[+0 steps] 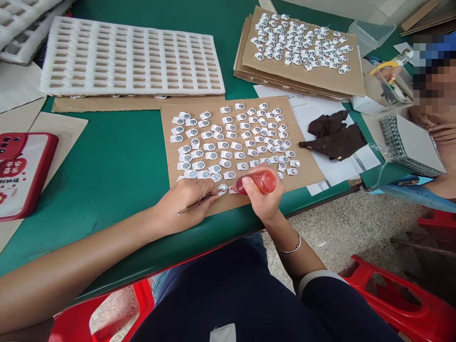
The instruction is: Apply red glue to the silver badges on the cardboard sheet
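Observation:
My left hand (188,199) is closed around thin metal tweezers (194,205), whose tips are by a small round silver piece (223,188) near the front edge of a cardboard sheet (299,180). In my right hand (265,199) is a squeeze bottle (261,181) of red liquid, tilted with its nozzle pointing left toward that same piece. Whether the nozzle touches it I cannot tell. Loose rows of similar round pieces (240,155), each with a white paper tab, cover the cardboard.
Behind lies a white foam tray (130,57) with slots. Stacked cardboard (245,71) at the back right bears more tagged pieces. A dark cloth (337,137) rests on printed paper (302,109). A phone in a red case (39,175) is at left. Another person's hand (441,128) shows at right.

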Demonstrator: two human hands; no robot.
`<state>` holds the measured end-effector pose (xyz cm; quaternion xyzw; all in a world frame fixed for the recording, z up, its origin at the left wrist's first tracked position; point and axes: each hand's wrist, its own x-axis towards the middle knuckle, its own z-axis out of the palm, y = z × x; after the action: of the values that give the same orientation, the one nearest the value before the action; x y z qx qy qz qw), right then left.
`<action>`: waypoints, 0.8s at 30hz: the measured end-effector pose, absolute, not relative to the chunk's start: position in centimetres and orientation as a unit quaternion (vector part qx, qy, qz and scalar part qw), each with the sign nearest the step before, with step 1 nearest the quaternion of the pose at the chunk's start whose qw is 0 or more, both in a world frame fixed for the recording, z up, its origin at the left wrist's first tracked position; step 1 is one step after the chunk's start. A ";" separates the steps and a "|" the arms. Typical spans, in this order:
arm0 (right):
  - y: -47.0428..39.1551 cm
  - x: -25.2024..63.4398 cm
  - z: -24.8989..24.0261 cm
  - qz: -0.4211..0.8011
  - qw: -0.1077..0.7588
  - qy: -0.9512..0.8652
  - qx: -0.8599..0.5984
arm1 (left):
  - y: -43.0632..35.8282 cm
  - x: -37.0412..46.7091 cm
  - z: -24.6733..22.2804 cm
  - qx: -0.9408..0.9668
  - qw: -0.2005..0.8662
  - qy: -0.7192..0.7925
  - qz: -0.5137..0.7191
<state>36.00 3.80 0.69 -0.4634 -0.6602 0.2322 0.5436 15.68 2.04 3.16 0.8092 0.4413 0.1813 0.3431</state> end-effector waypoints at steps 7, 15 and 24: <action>3.7 35.9 0.7 0.222 0.551 -0.662 -0.457 | 2.1 15.7 3.3 0.810 0.341 0.442 0.181; 3.8 35.9 0.7 0.210 0.547 -0.665 -0.462 | 2.1 15.8 3.5 0.814 0.332 0.442 0.180; 3.9 35.8 0.8 0.213 0.551 -0.667 -0.455 | 2.1 15.8 3.6 0.810 0.342 0.444 0.171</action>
<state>35.83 3.90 0.84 -0.4552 -0.6665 0.2125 0.5507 15.75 2.09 3.59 0.8102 0.4442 0.1709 0.3421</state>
